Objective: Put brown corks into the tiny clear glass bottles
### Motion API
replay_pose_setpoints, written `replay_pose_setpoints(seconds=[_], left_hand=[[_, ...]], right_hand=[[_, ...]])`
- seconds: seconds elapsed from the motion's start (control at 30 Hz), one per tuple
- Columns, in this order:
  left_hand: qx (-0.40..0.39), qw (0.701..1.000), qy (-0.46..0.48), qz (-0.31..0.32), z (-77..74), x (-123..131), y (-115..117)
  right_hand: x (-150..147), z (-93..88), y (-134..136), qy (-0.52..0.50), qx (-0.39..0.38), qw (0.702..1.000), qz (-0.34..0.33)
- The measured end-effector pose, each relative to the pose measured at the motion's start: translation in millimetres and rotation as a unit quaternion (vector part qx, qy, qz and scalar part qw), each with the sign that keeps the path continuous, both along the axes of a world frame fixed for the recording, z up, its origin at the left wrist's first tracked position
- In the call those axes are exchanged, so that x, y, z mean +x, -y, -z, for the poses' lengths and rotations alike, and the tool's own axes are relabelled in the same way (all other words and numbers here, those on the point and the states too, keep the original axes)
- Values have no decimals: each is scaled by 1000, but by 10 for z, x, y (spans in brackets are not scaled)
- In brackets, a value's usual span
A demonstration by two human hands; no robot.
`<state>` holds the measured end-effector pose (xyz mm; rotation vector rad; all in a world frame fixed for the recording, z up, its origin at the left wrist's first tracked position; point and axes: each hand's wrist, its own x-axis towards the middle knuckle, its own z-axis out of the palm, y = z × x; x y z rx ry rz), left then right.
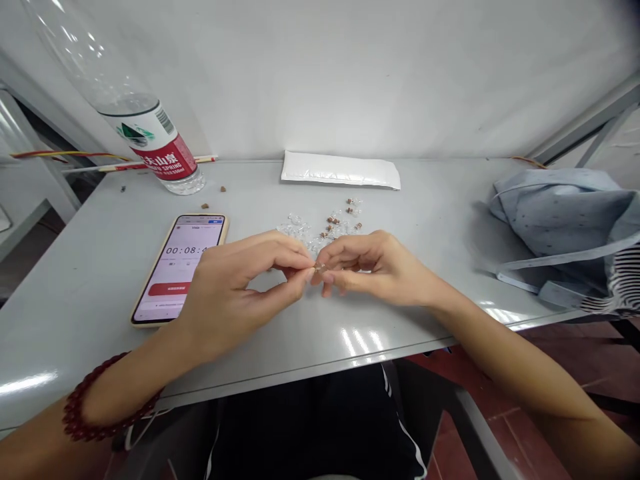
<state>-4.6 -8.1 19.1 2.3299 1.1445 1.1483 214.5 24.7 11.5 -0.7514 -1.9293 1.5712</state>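
Note:
My left hand [245,287] and my right hand [377,270] meet over the front half of the grey table. Between their fingertips is a tiny clear-and-brown piece [319,267], pinched from both sides; its exact kind is too small to tell. Just beyond the fingers lies a loose pile of small clear plastic pieces [296,227], partly hidden by my hands. To its right are several small clear pieces with brown parts [333,220], of the same look as the held one.
A phone [173,267] showing a running timer lies left, partly under my left hand. Behind it stand a water bottle [165,150] and two brown crumbs [205,206]. A white padded packet [340,170] lies at the wall. Blue-grey cloth [565,220] covers the right end.

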Motion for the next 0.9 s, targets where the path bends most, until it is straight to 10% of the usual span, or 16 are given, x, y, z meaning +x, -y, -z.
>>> replay_pose_setpoints(seconds=[0.53,0.9], left_hand=[[116,992,8,45,12,27,3],[-21,995,94,-14,-13,21,62]], right_hand=[[-115,114,73,-111,-75,991,26],[-143,66,130,-66,73,992,75]])
